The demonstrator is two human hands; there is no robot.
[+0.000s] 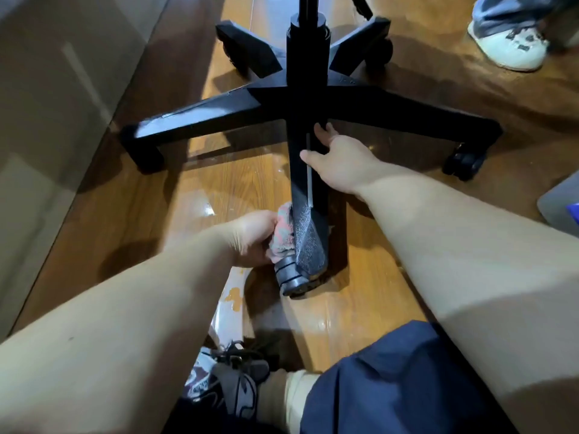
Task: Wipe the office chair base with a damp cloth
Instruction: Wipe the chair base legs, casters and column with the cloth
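Note:
A black five-legged office chair base (219,112) stands on a shiny wooden floor, its centre column (307,48) rising out of the top of the frame. The nearest leg (308,233) points toward me and ends in a caster (289,277). My left hand (253,238) grips a bunched pink and grey cloth (283,233) against the left side of that leg, just above the caster. My right hand (335,158) holds the same leg farther up, thumb across its top and fingers curled round its right side.
Another person's white shoe (509,47) and trouser leg stand at the top right. A grey object (560,198) sits at the right edge. A beige wall or cabinet (47,120) runs along the left. My own shoe (232,383) and blue shorts are at the bottom.

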